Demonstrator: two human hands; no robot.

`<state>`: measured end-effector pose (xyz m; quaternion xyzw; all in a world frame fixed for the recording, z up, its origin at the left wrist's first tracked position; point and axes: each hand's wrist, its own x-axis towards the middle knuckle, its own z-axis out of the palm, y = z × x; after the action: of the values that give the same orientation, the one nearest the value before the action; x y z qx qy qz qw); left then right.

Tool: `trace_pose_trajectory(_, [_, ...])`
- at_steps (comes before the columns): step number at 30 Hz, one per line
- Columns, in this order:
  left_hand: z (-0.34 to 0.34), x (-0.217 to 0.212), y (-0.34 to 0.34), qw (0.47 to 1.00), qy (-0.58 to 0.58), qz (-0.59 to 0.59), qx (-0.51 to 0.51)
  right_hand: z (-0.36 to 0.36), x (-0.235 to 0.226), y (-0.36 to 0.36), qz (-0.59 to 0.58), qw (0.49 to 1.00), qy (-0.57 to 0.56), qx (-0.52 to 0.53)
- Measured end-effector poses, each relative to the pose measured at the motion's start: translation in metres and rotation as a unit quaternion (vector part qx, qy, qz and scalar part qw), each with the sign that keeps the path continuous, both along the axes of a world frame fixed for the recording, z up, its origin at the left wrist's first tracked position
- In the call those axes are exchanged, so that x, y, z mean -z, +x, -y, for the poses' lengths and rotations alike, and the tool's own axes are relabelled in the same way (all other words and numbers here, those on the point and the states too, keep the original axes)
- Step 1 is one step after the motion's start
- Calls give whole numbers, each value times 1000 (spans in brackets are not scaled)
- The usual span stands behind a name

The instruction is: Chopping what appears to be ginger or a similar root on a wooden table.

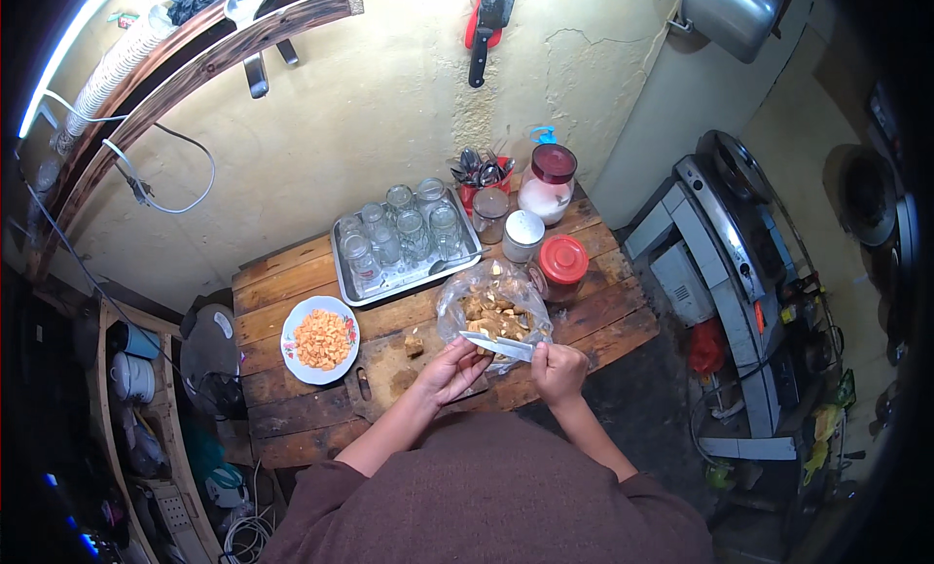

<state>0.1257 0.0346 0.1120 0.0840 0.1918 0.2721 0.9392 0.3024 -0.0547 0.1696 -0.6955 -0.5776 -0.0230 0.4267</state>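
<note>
Gripping the knife [498, 346] by its handle, R hand [560, 374] is a firm fist, thumb side toward the blade. L hand [453, 371] is half curled, palm partly up, fingers at the blade's tip end; can't tell if they pinch a bit of food or just steady the steel.

Key relation: knife's long axis runs roughly L–R btwn the two hands, tip to the L and slightly farther from the body; R hand has the handle, L hand is nearer the tip. Clear bag [537, 299] w/ yellowish-brown chunks [491, 306] lies just beyond the blade, which overlaps its near edge in view; contact unclear.

Cutting board [385, 373] sits under/left of L hand, w/ one brown piece [414, 345] on it. Plate [291, 358] w/ orange cubes [321, 338] is farther L.
</note>
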Motion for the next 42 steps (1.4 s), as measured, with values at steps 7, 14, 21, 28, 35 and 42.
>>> trace_pose_trajectory(7, [9,-6,5,997,22,-56,55,-23,8,1,-14,999,-31,34])
trace_pose_trajectory(14, [-4,-3,-6,999,-13,-36,-30,-10,13,15,-65,996,-50,26])
trace_pose_trajectory(21, [2,-6,-3,1000,4,-21,6,-10,9,3,-54,998,-16,-19])
trace_pose_trajectory(28, [-8,-10,-9,999,13,-40,-9,-6,3,2,-47,998,-18,-30])
trace_pose_trajectory(35, [-7,-7,-9,999,20,-23,12,-11,4,-5,-34,999,-19,-6])
trace_pose_trajectory(42, [-12,-20,-8,997,55,-58,9,-10,3,1,-37,999,-15,-11])
